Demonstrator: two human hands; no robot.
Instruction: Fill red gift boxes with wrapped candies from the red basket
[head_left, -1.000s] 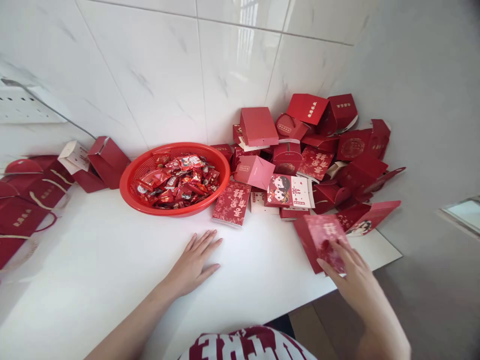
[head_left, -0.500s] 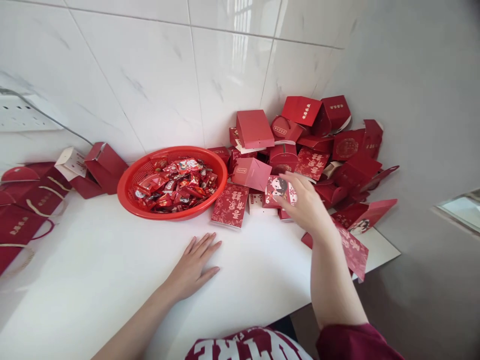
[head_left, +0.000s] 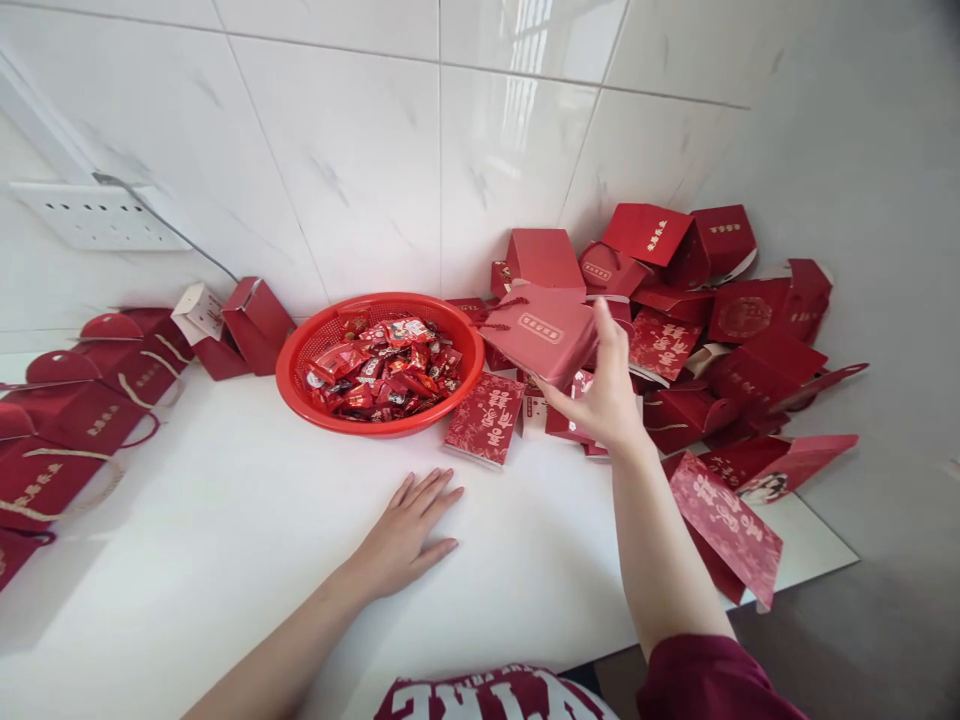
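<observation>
My right hand (head_left: 606,395) grips a red gift box (head_left: 541,325) by its right side, thumb below and fingers behind it. The box is tilted, with a printed label facing up and a dark red cord handle at its left. Below it on the table lies a red box with pale lettering (head_left: 486,418). My left hand (head_left: 415,533) rests flat on the white table (head_left: 225,540), palm down, fingers stretched out, holding nothing. Beyond it stands a red plastic basket (head_left: 289,385) filled with red-wrapped candies (head_left: 379,370).
Many red boxes (head_left: 750,310) are heaped against the wall at the right. A row of red boxes with rope handles (head_left: 105,405) lines the left. A red box (head_left: 259,322) leans beside the basket. A power strip (head_left: 101,215) with a cable hangs on the tiled wall.
My right hand has taken hold of a red gift box from the heap and lifted it. The view has shifted slightly left. My left hand stays flat on the table.
</observation>
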